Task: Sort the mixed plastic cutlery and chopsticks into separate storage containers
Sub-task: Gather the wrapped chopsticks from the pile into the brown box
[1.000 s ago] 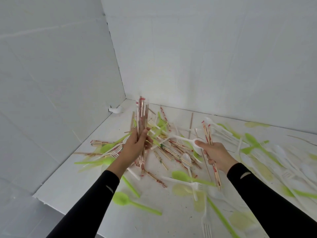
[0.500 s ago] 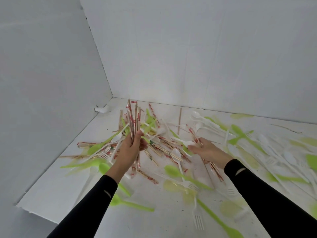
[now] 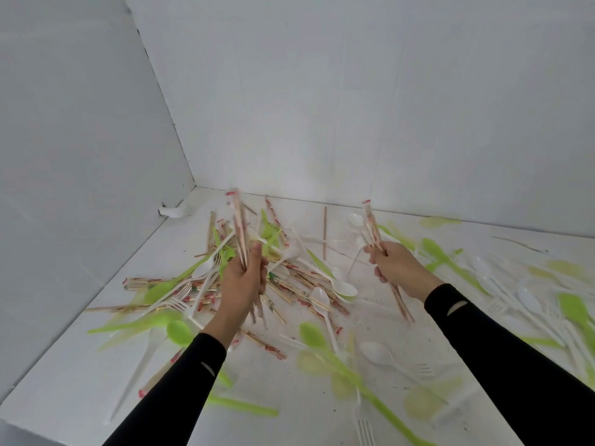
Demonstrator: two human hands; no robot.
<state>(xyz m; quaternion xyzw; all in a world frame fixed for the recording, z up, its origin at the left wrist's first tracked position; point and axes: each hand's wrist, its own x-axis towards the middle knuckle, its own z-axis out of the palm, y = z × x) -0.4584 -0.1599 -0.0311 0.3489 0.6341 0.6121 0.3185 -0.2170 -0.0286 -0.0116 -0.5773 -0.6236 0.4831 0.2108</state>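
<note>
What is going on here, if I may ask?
A person is sorting by hand. The left hand grips a bundle of wrapped chopsticks upright; the right hand holds a smaller bunch. A mixed pile of green and white spoons, forks and loose chopsticks covers the white surface. No storage container is in view.

I can't count the chopsticks my left hand (image 3: pixel 243 281) grips: that left bundle (image 3: pixel 240 226) is smeared with blur, as is the right bundle (image 3: pixel 372 228) in my right hand (image 3: pixel 399 268). A white fork (image 3: pixel 365 431) runs off the bottom edge. Far right on the tabletop (image 3: pixel 80 391), the pale cutlery (image 3: pixel 528 300) blurs beyond telling forks from spoons.
</note>
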